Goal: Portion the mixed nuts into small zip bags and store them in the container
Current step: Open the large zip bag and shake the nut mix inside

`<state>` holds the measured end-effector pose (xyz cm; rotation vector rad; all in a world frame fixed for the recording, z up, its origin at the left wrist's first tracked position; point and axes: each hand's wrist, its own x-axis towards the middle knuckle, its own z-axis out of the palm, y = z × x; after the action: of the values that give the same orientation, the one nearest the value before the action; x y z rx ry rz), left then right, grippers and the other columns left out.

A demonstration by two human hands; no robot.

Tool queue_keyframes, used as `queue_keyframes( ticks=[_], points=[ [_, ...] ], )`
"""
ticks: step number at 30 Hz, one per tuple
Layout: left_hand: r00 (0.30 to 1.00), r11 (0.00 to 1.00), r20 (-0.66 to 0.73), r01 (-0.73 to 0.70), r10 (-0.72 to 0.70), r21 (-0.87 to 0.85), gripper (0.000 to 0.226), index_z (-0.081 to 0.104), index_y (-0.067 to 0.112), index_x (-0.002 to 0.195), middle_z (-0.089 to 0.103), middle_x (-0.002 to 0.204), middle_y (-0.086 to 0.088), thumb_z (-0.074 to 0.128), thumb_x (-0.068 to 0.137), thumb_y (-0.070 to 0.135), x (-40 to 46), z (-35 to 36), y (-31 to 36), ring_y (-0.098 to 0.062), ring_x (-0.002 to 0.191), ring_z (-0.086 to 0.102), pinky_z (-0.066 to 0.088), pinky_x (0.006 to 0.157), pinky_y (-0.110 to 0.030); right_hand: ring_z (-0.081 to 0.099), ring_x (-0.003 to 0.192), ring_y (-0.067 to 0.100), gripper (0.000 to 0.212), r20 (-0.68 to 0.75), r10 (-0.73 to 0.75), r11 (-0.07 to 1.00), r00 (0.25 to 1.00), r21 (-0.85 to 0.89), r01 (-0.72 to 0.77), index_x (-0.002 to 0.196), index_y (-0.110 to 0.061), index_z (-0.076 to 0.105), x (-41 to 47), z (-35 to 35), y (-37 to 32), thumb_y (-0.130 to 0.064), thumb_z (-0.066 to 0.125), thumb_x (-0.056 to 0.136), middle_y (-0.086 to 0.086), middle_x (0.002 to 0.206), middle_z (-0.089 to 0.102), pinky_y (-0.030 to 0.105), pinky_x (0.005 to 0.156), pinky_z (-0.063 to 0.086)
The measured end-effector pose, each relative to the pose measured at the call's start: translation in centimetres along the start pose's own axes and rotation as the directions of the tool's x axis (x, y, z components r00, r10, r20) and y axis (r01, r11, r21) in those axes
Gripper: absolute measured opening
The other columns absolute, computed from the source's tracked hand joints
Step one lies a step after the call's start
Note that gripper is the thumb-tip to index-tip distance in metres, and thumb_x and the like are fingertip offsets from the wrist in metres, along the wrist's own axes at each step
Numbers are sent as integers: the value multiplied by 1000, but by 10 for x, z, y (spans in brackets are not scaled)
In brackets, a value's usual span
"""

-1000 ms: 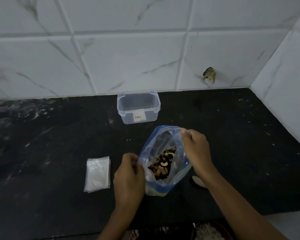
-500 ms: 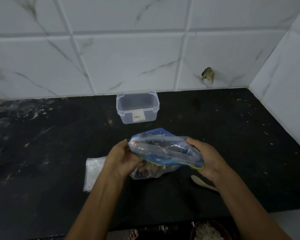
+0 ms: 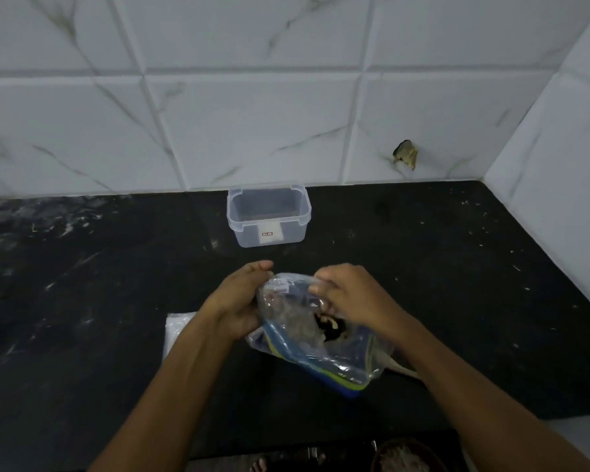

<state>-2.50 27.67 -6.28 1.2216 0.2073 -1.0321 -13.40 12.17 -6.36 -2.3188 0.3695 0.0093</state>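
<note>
Head view: both hands, left [image 3: 240,301] and right [image 3: 351,301], grip the nut bag [image 3: 315,338] just above the tabletop [image 3: 82,301]. With its mouth tipped sideways, nuts could spill. The container [image 3: 269,216] stands apart, the small bags [image 3: 178,330] under the left forearm.

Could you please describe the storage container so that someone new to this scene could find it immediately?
Look along the black countertop to where it meets the white tiled wall. The container stands there, beyond both hands: a clear, lidless plastic box bearing a small label.
</note>
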Motion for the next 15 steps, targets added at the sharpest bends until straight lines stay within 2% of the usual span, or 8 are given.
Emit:
queue_keyframes(
  ticks=[3,5,7,10,11,13,14,15],
  points=[
    [996,997,62,-70,68,37,22,58,11,120,64,95,-13,53,99,15,-1,-2,13,-22,81,62,56,77,-39,51,46,6,28,42,84,943,996,319,-93,72,-12,62,7,-11,-7,-22,55,96,-3,52,57,17,49,43],
    [975,959,-45,-207,219,195,24,59,13,118,66,104,-11,54,99,27,1,0,14,-20,90,64,57,79,-39,47,45,7,28,14,155,893,988,425,-146,72,-12,59,12,-6,-8,-22,53,98,-2,52,54,18,46,40],
    [913,823,-129,-280,388,494,33,54,20,121,64,112,-7,57,96,41,3,-4,5,-16,95,64,54,76,-32,47,46,10,28,15,247,845,969,485,-223,75,-12,58,14,7,0,-23,50,99,2,56,54,20,46,39],
    [888,673,-137,-224,438,705,67,42,28,133,54,120,0,68,79,59,-4,-14,-32,-17,104,60,55,75,-31,49,48,10,33,58,340,782,939,538,-316,83,-9,60,3,24,13,-33,46,100,7,64,55,26,52,42],
    [884,647,-142,-209,446,733,71,41,30,132,52,121,2,71,75,61,-8,-16,-46,-16,103,60,56,73,-30,49,49,10,36,63,360,759,931,560,-331,85,-8,61,0,26,16,-36,45,100,8,65,54,26,54,42],
    [861,617,-141,-226,488,753,61,42,32,123,54,116,4,74,76,54,-15,-17,-72,-10,96,61,56,71,-28,50,52,10,40,86,390,719,917,593,-361,89,-8,62,-7,28,18,-42,42,100,6,64,52,26,56,42],
    [862,641,-141,-242,486,729,49,44,31,117,57,113,4,73,80,45,-18,-16,-80,-8,91,62,55,69,-27,51,54,11,42,105,403,698,909,607,-380,91,-7,63,-9,28,19,-43,42,100,5,65,53,26,57,43],
    [877,709,-155,-251,454,659,37,47,28,113,60,110,3,70,85,36,-20,-15,-86,-8,88,65,56,68,-27,54,58,14,44,127,414,668,901,630,-396,93,-5,63,-10,27,19,-44,43,99,8,68,55,27,60,46]
  ],
)
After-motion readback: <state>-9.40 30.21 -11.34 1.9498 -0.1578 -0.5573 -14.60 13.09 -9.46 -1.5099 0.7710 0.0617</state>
